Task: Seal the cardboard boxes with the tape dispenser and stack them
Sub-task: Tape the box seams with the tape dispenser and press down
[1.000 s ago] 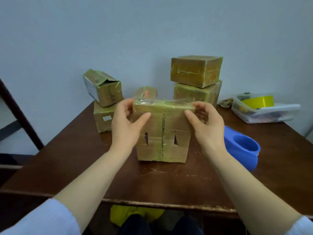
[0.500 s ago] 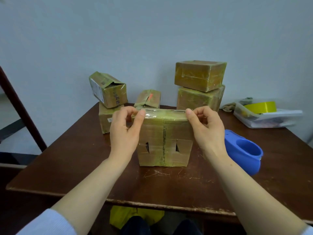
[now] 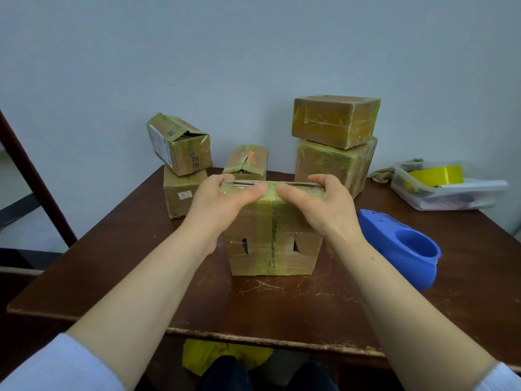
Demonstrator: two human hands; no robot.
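Cardboard box (image 3: 272, 249), its top edge gripped by left hand (image 3: 222, 203) and right hand (image 3: 320, 206)

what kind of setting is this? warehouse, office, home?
Likely a makeshift packing spot in a plain room, not a warehouse: scratched wooden table by a bare wall, taped cardboard boxes, a blue tape dispenser.
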